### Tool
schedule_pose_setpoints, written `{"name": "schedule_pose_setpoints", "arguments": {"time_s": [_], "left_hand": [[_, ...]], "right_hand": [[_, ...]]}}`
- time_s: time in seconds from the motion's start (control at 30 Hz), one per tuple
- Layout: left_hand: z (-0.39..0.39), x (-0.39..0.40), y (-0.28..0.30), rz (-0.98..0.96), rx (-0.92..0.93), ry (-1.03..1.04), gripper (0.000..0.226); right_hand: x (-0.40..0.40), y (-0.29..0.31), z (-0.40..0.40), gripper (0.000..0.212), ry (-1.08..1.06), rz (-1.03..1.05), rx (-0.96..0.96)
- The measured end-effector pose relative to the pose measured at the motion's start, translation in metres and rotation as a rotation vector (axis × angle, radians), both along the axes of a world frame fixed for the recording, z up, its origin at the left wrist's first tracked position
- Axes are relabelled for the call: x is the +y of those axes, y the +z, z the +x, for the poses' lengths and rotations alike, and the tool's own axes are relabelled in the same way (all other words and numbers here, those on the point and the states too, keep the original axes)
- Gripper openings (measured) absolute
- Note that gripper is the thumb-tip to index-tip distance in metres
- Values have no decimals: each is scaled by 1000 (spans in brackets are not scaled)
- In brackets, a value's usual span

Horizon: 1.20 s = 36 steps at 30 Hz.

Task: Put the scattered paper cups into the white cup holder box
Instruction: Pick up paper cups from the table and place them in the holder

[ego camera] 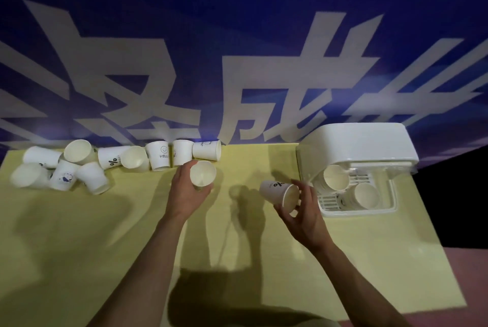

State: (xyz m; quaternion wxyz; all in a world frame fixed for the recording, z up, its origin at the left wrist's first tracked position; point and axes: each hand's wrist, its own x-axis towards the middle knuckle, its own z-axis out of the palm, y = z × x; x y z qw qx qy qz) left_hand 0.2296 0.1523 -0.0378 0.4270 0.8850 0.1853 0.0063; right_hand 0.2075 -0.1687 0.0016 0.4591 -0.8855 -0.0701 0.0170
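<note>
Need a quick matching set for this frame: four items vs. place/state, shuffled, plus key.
Column 1
1. left hand
2. right hand
3. white cup holder box
4. HELLO cup

Column 2
A. stands upside down in the row at the table's far edge
B. grips a cup with its mouth toward the camera
C. holds a cup printed with a % mark, tilted
D. sits at the right end of the table with cups already in its tray

Pairs: 1-B, 2-C, 3-D, 4-A

An event or exhibition stand — a blue banner (pixel 237 36) with huge white characters backs a yellow-covered table (pixel 132 221).
</note>
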Motion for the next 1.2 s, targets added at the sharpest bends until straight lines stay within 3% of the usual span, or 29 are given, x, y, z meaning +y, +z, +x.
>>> {"name": "schedule_pose_setpoints", "arguments": {"time_s": [0.27, 0.5, 0.67, 0.93, 1.2], "left_hand": [[-40, -146, 56, -60, -131, -90, 74], [-47, -306, 108, -110, -211, -171, 74], [-32, -385, 110, -54, -238, -218, 75], [-18, -448, 87, 69, -208, -238, 70], [-3, -462, 53, 204, -23, -267, 78]], "right_hand": [[-79, 44, -9, 70, 50, 87, -1], [-216, 65, -23, 64, 16, 95, -6], [-299, 66, -19, 59, -2, 102, -12], [-368, 60, -3, 59, -27, 95, -10], [-388, 50, 1, 60, -25, 121, 17]]}}
